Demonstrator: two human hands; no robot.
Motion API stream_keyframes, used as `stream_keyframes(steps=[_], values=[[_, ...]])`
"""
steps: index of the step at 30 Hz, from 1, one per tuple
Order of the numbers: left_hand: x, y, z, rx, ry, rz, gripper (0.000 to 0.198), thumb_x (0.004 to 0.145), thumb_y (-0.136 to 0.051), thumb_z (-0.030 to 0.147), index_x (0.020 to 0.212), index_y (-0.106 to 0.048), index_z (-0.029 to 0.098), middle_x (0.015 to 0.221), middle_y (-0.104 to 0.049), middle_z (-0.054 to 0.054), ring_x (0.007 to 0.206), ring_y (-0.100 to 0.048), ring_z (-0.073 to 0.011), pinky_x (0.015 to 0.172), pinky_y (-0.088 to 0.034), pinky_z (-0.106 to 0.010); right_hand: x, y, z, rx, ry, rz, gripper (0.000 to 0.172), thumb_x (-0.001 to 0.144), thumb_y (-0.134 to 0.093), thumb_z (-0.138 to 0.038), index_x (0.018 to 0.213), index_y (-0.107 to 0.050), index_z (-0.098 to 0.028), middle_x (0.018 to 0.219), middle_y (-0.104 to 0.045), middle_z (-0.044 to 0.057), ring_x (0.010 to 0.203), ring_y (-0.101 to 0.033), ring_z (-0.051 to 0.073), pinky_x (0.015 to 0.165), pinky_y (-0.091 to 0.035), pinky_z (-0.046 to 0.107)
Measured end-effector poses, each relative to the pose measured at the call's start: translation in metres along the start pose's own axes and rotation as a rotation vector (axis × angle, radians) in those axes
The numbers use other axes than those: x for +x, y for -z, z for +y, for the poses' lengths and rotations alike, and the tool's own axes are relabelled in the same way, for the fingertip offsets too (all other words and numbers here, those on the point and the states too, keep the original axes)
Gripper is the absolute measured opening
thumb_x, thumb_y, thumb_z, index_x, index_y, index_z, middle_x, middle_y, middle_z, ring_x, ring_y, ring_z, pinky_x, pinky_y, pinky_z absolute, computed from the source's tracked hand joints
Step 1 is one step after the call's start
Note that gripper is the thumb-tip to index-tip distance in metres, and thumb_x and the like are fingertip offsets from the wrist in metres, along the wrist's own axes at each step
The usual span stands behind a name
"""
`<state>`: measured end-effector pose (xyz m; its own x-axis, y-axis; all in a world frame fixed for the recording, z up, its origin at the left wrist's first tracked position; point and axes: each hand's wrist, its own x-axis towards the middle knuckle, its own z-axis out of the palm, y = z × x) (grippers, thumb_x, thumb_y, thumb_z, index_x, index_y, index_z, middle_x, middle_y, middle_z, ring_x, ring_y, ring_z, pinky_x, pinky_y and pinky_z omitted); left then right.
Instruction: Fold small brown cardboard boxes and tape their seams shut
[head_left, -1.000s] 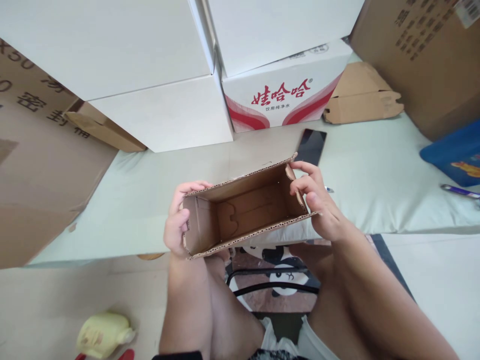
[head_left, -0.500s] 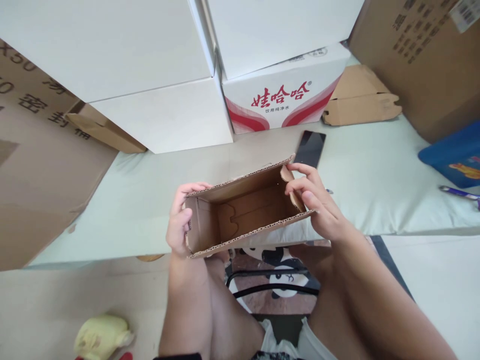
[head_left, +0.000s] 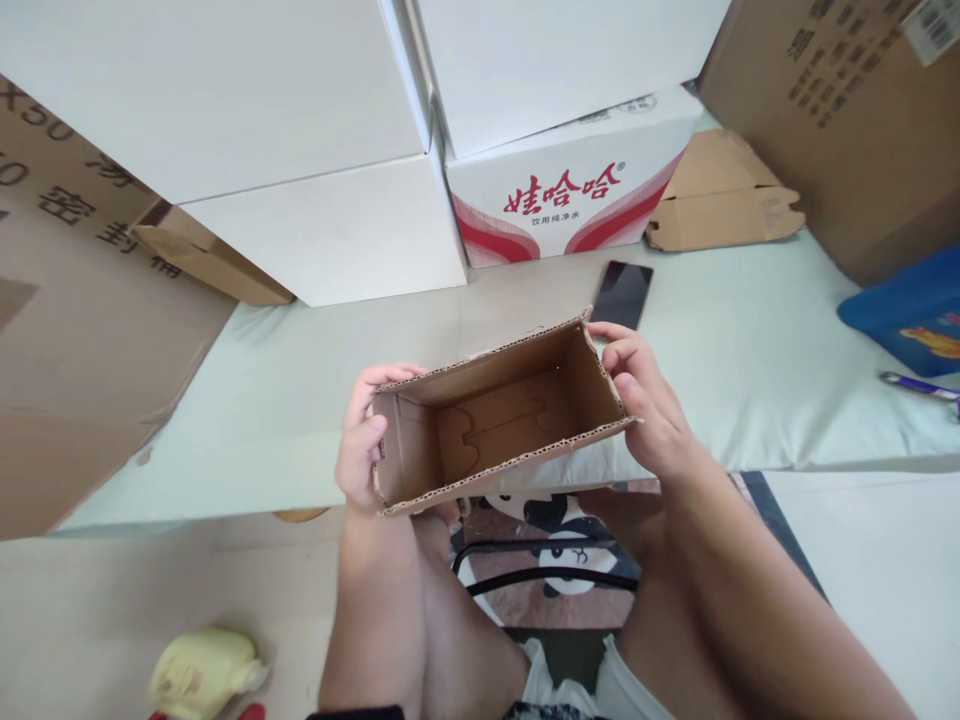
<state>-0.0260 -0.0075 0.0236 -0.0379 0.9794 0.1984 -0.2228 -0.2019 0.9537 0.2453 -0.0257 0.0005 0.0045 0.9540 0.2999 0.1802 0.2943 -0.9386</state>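
An open-topped brown cardboard box (head_left: 502, 470) is held up over the edge of the pale green covered surface, its long side tilted up to the right. Nothing lies inside, and interlocking flaps show as curved lines on its bottom. My left hand (head_left: 364, 440) grips the left end, thumb over the rim and fingers behind the far wall. At the other end, my right hand (head_left: 649, 400) is closed against the short wall, fingers curled at its outer side and partly hidden. Just behind that end lies a dark smartphone (head_left: 624, 290).
White cartons (head_left: 330, 230) and a red-and-white water carton (head_left: 562, 190) line the back. A folded cardboard piece (head_left: 724, 210) lies right of them. Big brown cartons (head_left: 90, 330) flank both sides. A blue container (head_left: 907, 320) and pen (head_left: 919, 386) sit right; a yellow bottle (head_left: 206, 675) is on the floor.
The right-end flap, earlier bent inward under my right fingers, now stands out of the opening in line with the end wall. My right hand has shifted slightly outward; my left hand keeps its grip.
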Motion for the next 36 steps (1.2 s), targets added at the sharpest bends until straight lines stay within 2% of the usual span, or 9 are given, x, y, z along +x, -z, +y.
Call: stream_keyframes(steps=[4,7,9,12,15,18,25,31,36], values=[[0.000,0.000,0.001,0.007,-0.006,-0.005,0.032,0.073,-0.072,0.049,0.094,-0.070,0.024,0.105,-0.068,-0.010,0.100,-0.064,-0.0282,0.092,-0.055,-0.045,-0.001,-0.001,0.003,0.023,0.019,0.006,0.038,0.098,-0.041,-0.063,0.110,-0.051,-0.028,0.143,-0.050,0.010,0.118,-0.057,0.029,0.097,-0.047,0.050],[0.001,0.000,0.001,-0.006,-0.012,-0.011,0.033,0.072,-0.074,0.049,0.093,-0.071,0.024,0.103,-0.068,-0.009,0.098,-0.064,-0.0279,0.090,-0.055,-0.045,-0.003,-0.001,0.007,0.036,0.094,-0.003,0.041,0.098,-0.039,-0.064,0.120,-0.056,-0.033,0.143,-0.047,0.008,0.119,-0.056,0.029,0.096,-0.049,0.050],[0.000,0.000,0.001,-0.019,-0.013,-0.002,0.032,0.073,-0.074,0.048,0.095,-0.071,0.024,0.105,-0.069,-0.009,0.099,-0.064,-0.0280,0.090,-0.055,-0.046,-0.005,0.000,0.008,0.035,0.133,-0.023,0.043,0.100,-0.036,-0.063,0.117,-0.061,-0.034,0.143,-0.044,0.007,0.121,-0.055,0.029,0.100,-0.048,0.052],[0.000,-0.001,-0.001,-0.031,-0.018,0.005,0.031,0.074,-0.072,0.047,0.095,-0.071,0.023,0.104,-0.069,-0.009,0.099,-0.064,-0.0275,0.090,-0.055,-0.044,-0.007,0.000,0.009,0.019,0.098,-0.048,0.054,0.099,-0.028,-0.068,0.104,-0.065,-0.030,0.142,-0.043,0.007,0.122,-0.054,0.030,0.103,-0.047,0.052],[-0.001,-0.001,-0.002,-0.014,-0.016,-0.004,0.032,0.075,-0.071,0.048,0.095,-0.070,0.024,0.105,-0.068,-0.009,0.101,-0.064,-0.0264,0.092,-0.055,-0.042,-0.007,-0.002,0.011,0.021,0.072,0.022,0.054,0.098,-0.027,-0.070,0.093,-0.061,-0.028,0.138,-0.045,0.006,0.129,-0.049,0.031,0.110,-0.041,0.053],[-0.002,-0.002,-0.002,0.010,-0.005,0.007,0.033,0.076,-0.071,0.050,0.096,-0.068,0.024,0.107,-0.067,-0.008,0.104,-0.064,-0.0270,0.095,-0.054,-0.043,-0.005,-0.003,0.014,0.051,0.081,0.104,0.049,0.099,-0.028,-0.067,0.092,-0.055,-0.027,0.137,-0.047,0.006,0.133,-0.047,0.030,0.116,-0.036,0.053],[-0.002,-0.006,-0.001,-0.004,0.038,0.018,0.033,0.074,-0.074,0.049,0.094,-0.069,0.023,0.107,-0.068,-0.009,0.103,-0.064,-0.0268,0.093,-0.054,-0.042,-0.003,0.000,0.008,0.018,0.042,0.028,0.045,0.100,-0.034,-0.063,0.095,-0.062,-0.027,0.135,-0.050,0.008,0.134,-0.047,0.030,0.113,-0.036,0.051],[-0.001,-0.005,-0.001,-0.010,0.031,0.050,0.029,0.073,-0.072,0.045,0.093,-0.072,0.023,0.106,-0.070,-0.008,0.101,-0.065,-0.0253,0.091,-0.056,-0.040,-0.004,0.000,0.009,0.039,0.031,0.035,0.047,0.100,-0.033,-0.065,0.101,-0.063,-0.029,0.139,-0.050,0.007,0.133,-0.048,0.030,0.108,-0.041,0.051],[-0.001,-0.005,-0.001,-0.034,0.027,0.040,0.029,0.073,-0.074,0.045,0.093,-0.072,0.023,0.105,-0.071,-0.008,0.101,-0.066,-0.0262,0.092,-0.056,-0.041,-0.004,-0.003,0.015,0.135,0.085,0.067,0.036,0.100,-0.038,-0.060,0.103,-0.057,-0.029,0.133,-0.052,0.007,0.130,-0.051,0.030,0.099,-0.047,0.047]])
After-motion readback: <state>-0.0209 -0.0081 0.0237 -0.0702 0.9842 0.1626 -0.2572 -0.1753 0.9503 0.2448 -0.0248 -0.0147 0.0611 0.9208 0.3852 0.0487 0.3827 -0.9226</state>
